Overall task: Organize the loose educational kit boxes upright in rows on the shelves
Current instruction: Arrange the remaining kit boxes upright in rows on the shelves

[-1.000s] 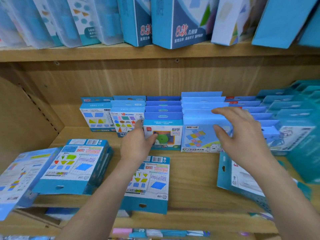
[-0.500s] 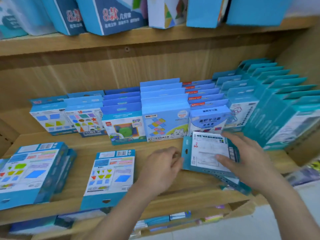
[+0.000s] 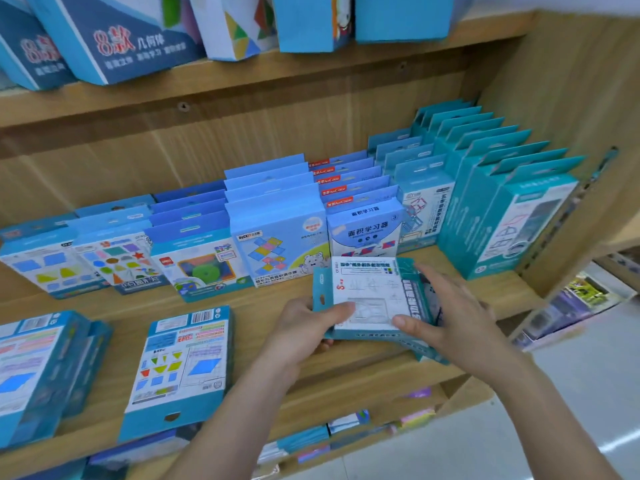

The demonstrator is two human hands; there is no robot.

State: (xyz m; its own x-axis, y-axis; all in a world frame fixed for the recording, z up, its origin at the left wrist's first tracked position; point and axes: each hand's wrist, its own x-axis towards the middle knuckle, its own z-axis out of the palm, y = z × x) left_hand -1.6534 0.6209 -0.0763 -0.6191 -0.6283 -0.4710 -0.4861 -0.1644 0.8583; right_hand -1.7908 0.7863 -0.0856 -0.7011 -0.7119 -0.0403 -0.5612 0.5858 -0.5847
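A teal kit box with a white label [image 3: 370, 296] lies flat near the front of the middle shelf [image 3: 263, 320], on top of another teal box. My left hand [image 3: 304, 330] grips its left end, thumb on top. My right hand [image 3: 450, 317] holds its right side, thumb on the label and fingers along the far edge. Behind it, rows of blue kit boxes [image 3: 277, 233] stand upright across the shelf. More loose boxes lie flat at the left: one [image 3: 180, 368] in the middle and a stack [image 3: 38, 372] at the edge.
Tall teal boxes [image 3: 502, 209] fill the right end against the wooden side panel [image 3: 571, 133]. The upper shelf [image 3: 242, 81] carries larger leaning boxes. Below the middle shelf, a lower shelf holds more packets [image 3: 311, 441]. Grey floor shows at the lower right.
My hands left the upright rows and came down to the flat teal box at the right front; both now hold it. The view swung right.
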